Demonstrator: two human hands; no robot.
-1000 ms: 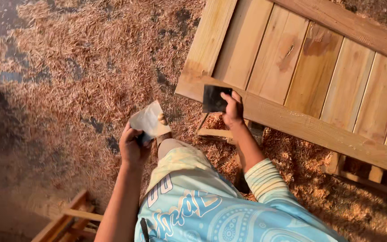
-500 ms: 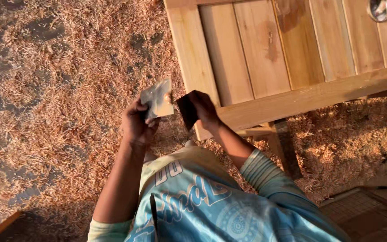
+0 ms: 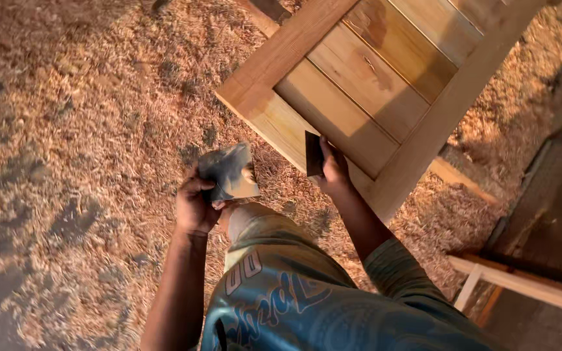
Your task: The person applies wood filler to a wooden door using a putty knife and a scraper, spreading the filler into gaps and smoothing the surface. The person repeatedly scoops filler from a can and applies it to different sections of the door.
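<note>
Floor: wood shavings (image 3: 79,130) cover the ground across the whole left and lower middle — the widest open room lies to the left, with nothing standing on it.
Wooden panel: a framed panel of slats (image 3: 372,84) lies tilted across the upper right; its top and right parts are cut off by the picture edge, and one near corner points toward the left.
Hidden parts: what holds the panel up cannot be seen; a dark floor strip and a pale wooden rail (image 3: 521,286) at the lower right are only partly in view.
Person: the printed shirt (image 3: 294,305) fills the bottom middle and hides the legs and feet.
Right hand: the right hand (image 3: 333,172) reaches forward with the arm nearly straight and rests at the panel's near frame edge.
Right grip: closed around a dark sanding block (image 3: 313,154), pressed upright against the frame; the fingers behind it are hidden.
Left hand: the left hand (image 3: 196,205) is raised over the shavings with the elbow bent, well clear of the panel.
Left grip: thumb and fingers pinch a crumpled sheet of sandpaper (image 3: 229,172) — its grey face up, a tan corner showing.
Gap: the sheet and the block are near each other but apart.
</note>
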